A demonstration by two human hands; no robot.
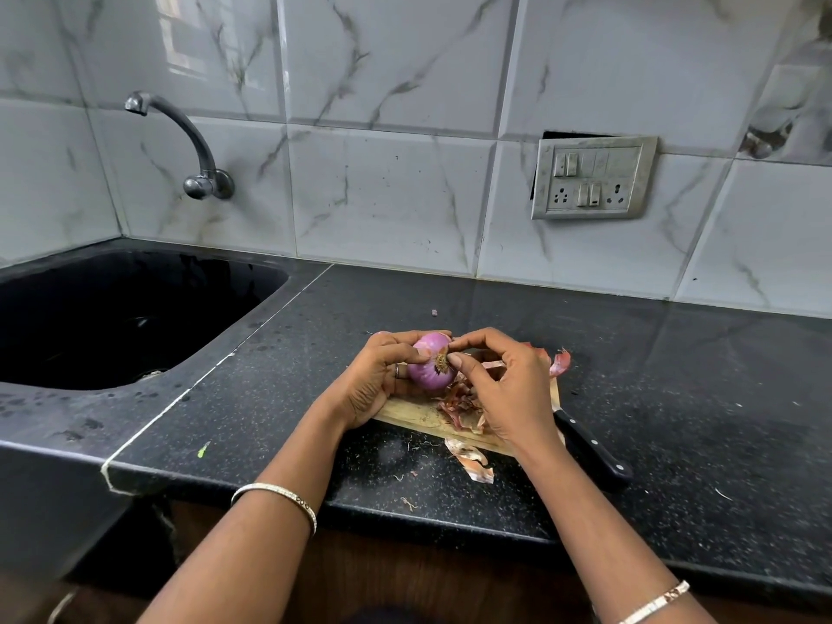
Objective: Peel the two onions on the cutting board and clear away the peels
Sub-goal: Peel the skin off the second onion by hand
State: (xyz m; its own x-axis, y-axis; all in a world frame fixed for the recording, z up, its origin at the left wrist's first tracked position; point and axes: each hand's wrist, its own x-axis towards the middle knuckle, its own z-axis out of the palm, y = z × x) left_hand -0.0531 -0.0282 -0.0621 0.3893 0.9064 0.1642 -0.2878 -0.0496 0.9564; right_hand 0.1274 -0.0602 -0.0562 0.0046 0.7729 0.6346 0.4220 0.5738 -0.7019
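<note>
— Why did we hold the round purple onion up off the pale wooden cutting board instead of working it flat?

— So its root end faced us. Our left hand cupped the bulb from the left just above the board's far part, fingers curled over the top, a full grip around it.

— And our right hand?

— Its grip was narrow. Thumb and forefinger pinched at the dry brown root tuft, the other fingers arched loosely above. We judged the last skin was coming away there, since the bulb looked nearly bare.

— The scraps?

— The papery reddish peels lay heaped on the board under our right palm, straight below the work. One curled orange-brown peel lay on the speckled black stone worktop, just in front of the board. The black-handled knife rested beside the board's right edge, untouched.

— The second onion?

— We could not tell. Only a pink sliver showed behind our left knuckles. Both forearms reached in from below, meeting at the bulb.
</note>
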